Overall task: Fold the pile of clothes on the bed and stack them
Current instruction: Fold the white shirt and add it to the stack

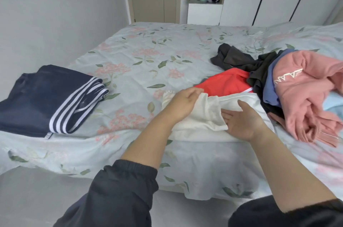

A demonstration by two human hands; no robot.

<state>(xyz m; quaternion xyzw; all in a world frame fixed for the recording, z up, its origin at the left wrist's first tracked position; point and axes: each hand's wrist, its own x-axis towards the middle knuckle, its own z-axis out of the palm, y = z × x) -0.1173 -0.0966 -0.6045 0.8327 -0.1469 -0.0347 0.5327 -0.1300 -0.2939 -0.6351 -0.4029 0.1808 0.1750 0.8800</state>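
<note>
Navy pants (42,97) lay left, the pile (300,85) right; the left hand (182,104) pinched the shirt (206,113), the right hand (241,124) touched it, fingers straight.

The person wears a dark, near-black top of smooth woven fabric with long sleeves. The left sleeve (118,189) ends in a gathered, elasticated cuff near the elbow, its cloth creased in soft folds. The right sleeve (289,213) shows only as a dark rounded edge at the frame's corner. Both forearms are bare down to the left hand (182,104) and right hand (241,123).
</note>
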